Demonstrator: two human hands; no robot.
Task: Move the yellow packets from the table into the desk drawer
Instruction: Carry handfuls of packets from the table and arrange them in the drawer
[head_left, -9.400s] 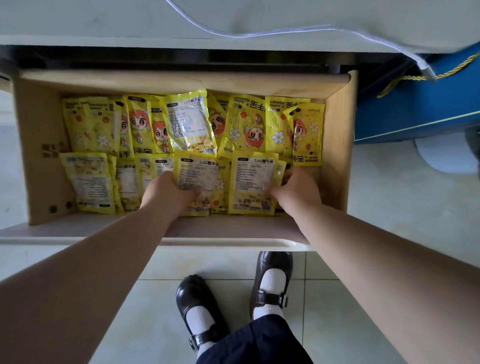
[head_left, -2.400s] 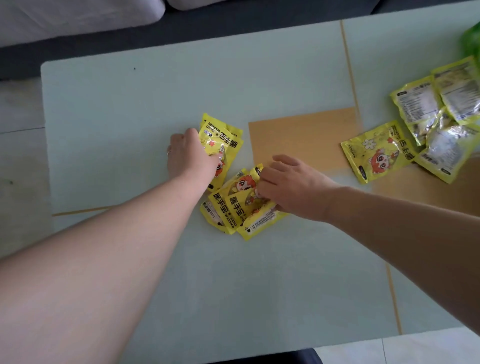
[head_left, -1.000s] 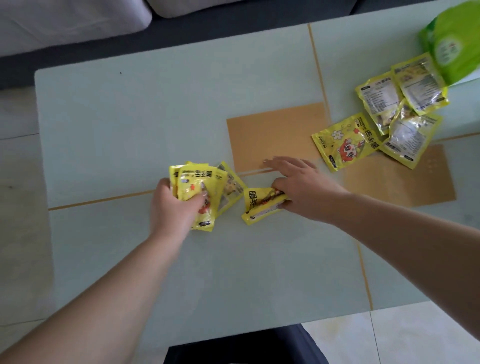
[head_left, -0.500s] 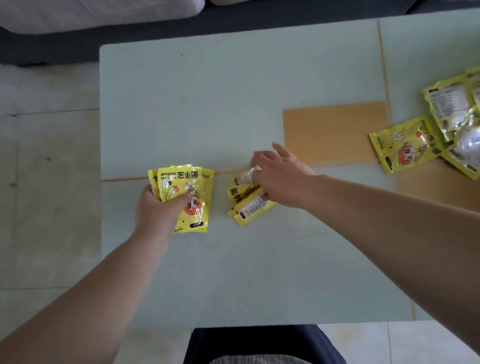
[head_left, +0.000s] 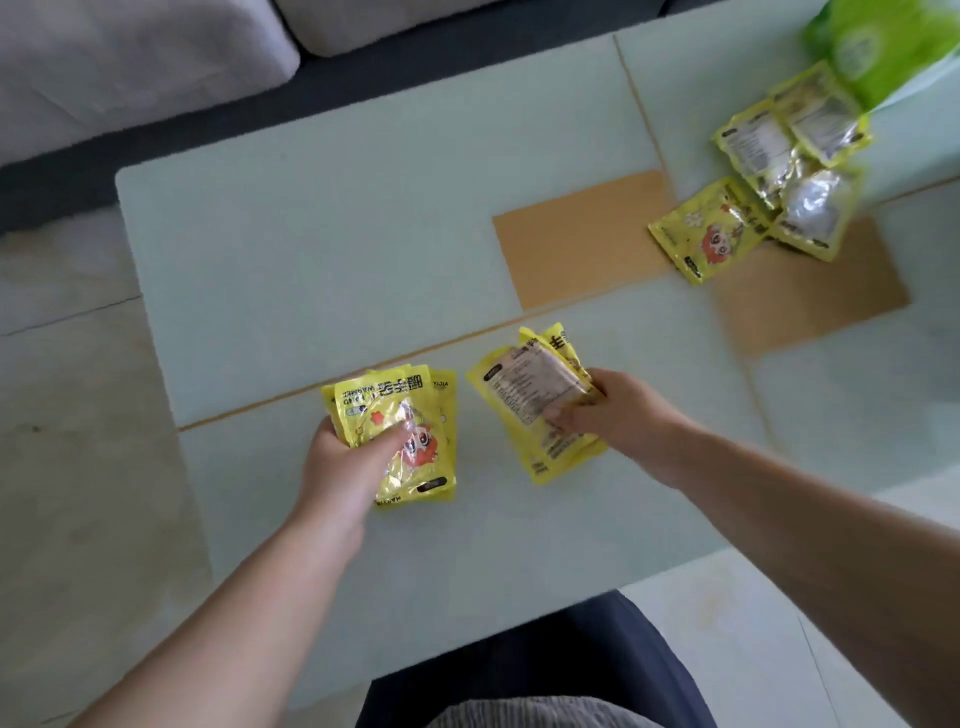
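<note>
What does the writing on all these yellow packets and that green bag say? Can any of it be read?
"WARMER", upside down, with Chinese characters I cannot make out: top packet in the left hand, left-hand stack.
Back-label print: right-hand stack, too small.
Loose packets: blurred.
Green bag: blurred.

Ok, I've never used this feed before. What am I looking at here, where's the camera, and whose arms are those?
There is no machine: these are a person's two bare arms, seen from a camera worn on their head, looking forward and down. Only this one view exists. Below is a pale green table with tan patches. The left hand grips a stack of yellow packets, cartoon side up. The right hand grips a second bunch of packets, printed back showing. More loose packets lie at the table's far right, beside a green bag. The drawer is not in view.
</note>
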